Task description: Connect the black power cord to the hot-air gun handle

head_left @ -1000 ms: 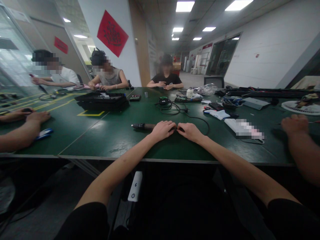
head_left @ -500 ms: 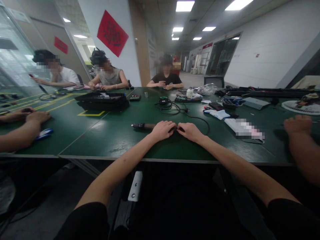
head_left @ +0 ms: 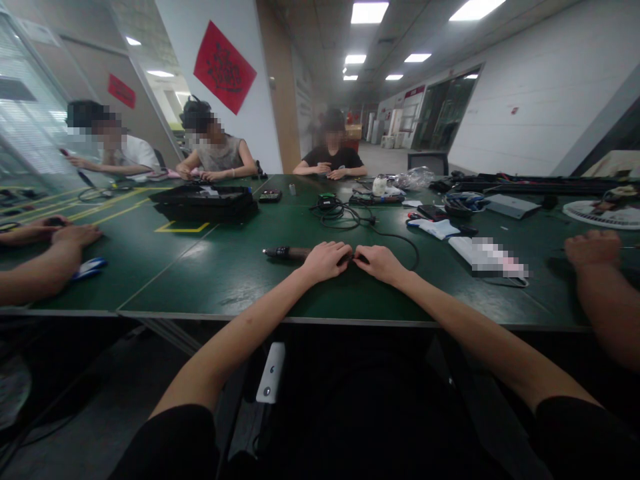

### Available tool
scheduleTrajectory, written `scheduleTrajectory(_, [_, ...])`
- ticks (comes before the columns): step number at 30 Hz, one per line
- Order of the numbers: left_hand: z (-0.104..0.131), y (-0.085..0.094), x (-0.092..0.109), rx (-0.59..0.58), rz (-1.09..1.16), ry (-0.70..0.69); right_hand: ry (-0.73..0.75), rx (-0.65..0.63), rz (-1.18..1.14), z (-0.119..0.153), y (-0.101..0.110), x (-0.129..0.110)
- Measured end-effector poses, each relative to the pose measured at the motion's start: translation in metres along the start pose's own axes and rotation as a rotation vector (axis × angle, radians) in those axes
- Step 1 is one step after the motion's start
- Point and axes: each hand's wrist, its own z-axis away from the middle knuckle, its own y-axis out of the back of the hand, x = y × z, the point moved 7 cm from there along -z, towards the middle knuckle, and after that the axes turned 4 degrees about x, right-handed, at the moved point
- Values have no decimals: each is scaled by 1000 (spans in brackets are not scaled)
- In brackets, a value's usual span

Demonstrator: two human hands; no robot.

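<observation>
A dark electric screwdriver [head_left: 287, 253] lies flat on the green table, its metal nose facing left. My left hand [head_left: 326, 261] is wrapped over its rear part, which the fingers mostly hide. Just right of it, my right hand [head_left: 381, 264] is closed in a pinch at the screwdriver's tail, fingertips almost meeting those of my left. A black cable [head_left: 411, 243] curves round behind my right hand, and its end appears to sit between those fingers. Whether the cable end is joined to the screwdriver is hidden.
Ahead lie a coiled cable with a green-topped black box [head_left: 327, 200] and a black tray [head_left: 205, 203]. Gloves [head_left: 440, 229] and a white packet [head_left: 465, 252] are to the right. Co-workers' arms rest at left [head_left: 45, 260] and right [head_left: 600, 280]; other people sit opposite.
Both my hands and the screwdriver stay nearly in place. A co-worker's hand at the far right has shifted slightly left.
</observation>
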Motion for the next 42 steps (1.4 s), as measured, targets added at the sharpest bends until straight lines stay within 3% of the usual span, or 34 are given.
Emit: scheduleTrajectory(42, [0, -1, -1, -10, 15, 22, -19, -2, -17, 0, 0, 0])
